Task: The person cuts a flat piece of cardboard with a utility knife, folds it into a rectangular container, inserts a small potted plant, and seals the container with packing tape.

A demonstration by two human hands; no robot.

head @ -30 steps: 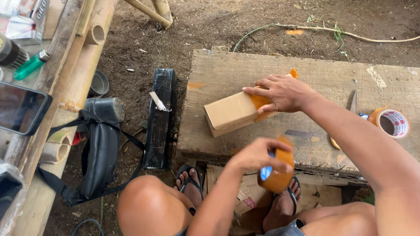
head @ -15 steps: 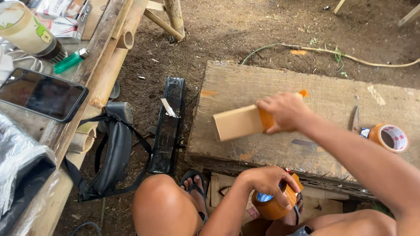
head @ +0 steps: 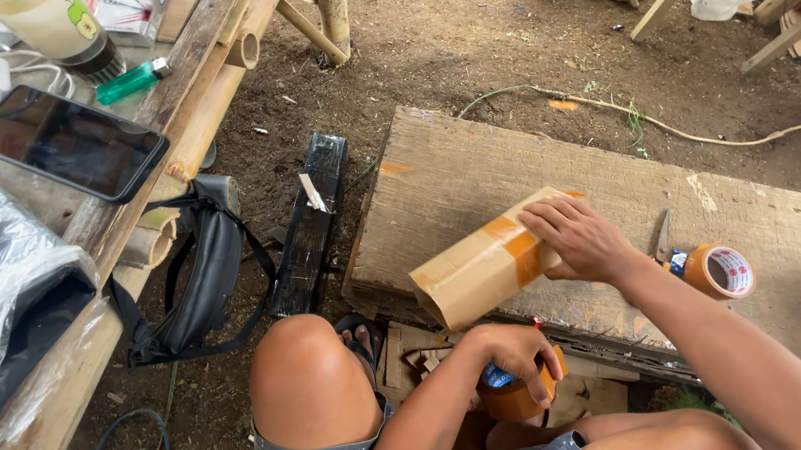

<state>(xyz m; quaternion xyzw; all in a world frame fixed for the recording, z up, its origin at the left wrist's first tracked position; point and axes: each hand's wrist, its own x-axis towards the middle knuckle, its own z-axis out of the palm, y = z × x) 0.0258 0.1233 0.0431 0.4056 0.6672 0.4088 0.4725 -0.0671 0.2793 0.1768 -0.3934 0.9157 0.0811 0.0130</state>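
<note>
**A:** Nearest first: what has the left hand point(head: 515, 354) got?

**B:** Its grip is closed round a roll of brown tape point(head: 514, 399), held low between the knees, below the near edge of the surface point(head: 453, 168).

**A:** And the right hand point(head: 581, 237)?

**B:** Fingers spread flat on the cardboard box point(head: 480, 271), pressing at an orange-brown tape band. The box lies on the surface's near left part, its left end tilted up towards the camera. The hand is pressing, not clasping.

**A:** So which step is this?

**B:** I'd judge taping the box shut, mid-wrap. The next strip needs the roll brought up to the box while the right hand steadies it.

**A:** Anything further off?

**B:** A second tape roll point(head: 719, 271) and scissors point(head: 662, 236) to the right; a phone point(head: 68, 142) on the bench at far left.
</note>
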